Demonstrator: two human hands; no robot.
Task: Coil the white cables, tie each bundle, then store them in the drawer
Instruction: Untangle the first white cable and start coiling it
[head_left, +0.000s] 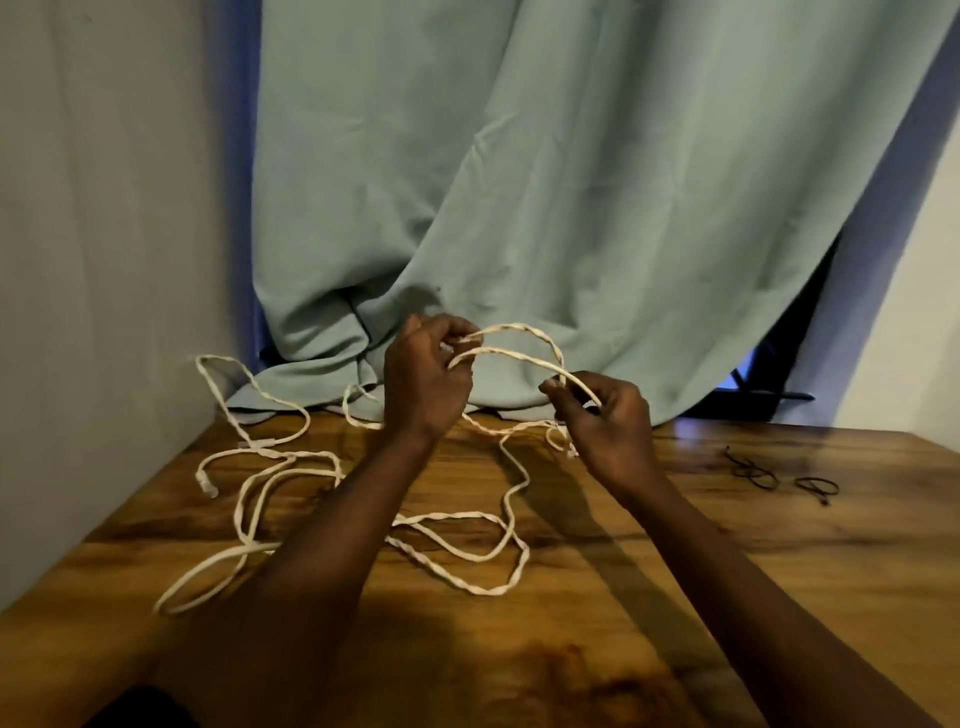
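**Now on the bench: one tangle of white cable, both hands on it**

Item 1. White cable (498, 351): flat and slightly ribbon-like, matte, off-white in this light. Some stretches are twisted on themselves like a plait, others lie smooth. Most of it sprawls in loose, irregular loops over the left and middle of the bench (779, 545), and one loop reaches back to the hem of the curtain. A small blocky plug (208, 486) ends one strand at the left. I cannot tell whether this is one cable or several.

Item 2. Left hand (426, 384): raised above the far part of the bench, fingers curled, thumb and fingertips pinching the cable where two strands arch away to the right.

Item 3. Right hand (608, 421): raised a little lower than the left and apart from it, fingers curled, pinching the other end of the same double arch. The two strands bow upward between my hands, and below my right hand the cable drops in a small loop to the wood.

Item 4. Bench: glossy wood, warm brown with dark, streaky grain and a soft sheen.

Item 5. Black ties (753, 473): two thin, wiry loops, lying on the right of the bench, well apart from the cable, the second (818, 488) just beside the first.

Item 6. Curtain (571, 182): pale green cloth, soft deep folds, its hem bunched on the bench's far edge.

Item 7. Wall (104, 208): plain, pale, at the left.
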